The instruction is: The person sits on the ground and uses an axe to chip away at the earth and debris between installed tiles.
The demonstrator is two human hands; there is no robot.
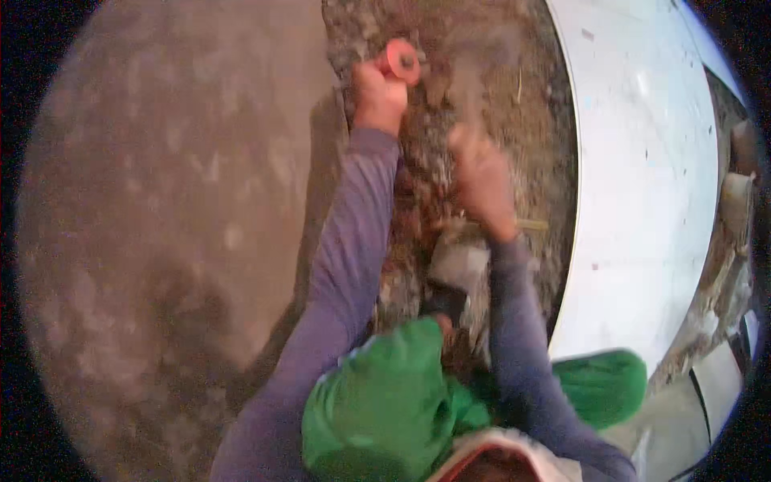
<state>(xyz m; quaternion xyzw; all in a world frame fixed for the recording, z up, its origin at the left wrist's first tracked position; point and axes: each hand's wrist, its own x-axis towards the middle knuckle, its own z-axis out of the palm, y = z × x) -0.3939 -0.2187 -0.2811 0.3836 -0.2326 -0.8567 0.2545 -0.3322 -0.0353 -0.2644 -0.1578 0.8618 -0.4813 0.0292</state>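
Note:
My left hand (380, 96) is closed on a tool with a round red disc (402, 61), probably a hand guard, at the edge of the grey concrete surface (185, 136). My right hand (483, 177) is smeared by motion over the rubble; its fingers look curled round a blurred handle-like tool (474, 92), too smeared to name.
Broken earth and stones (434, 201) lie in a strip under me, with a loose grey block (458, 257). A long white board (634, 177) runs along the right, with debris beyond it. My green-clad knees (377, 402) are at the bottom.

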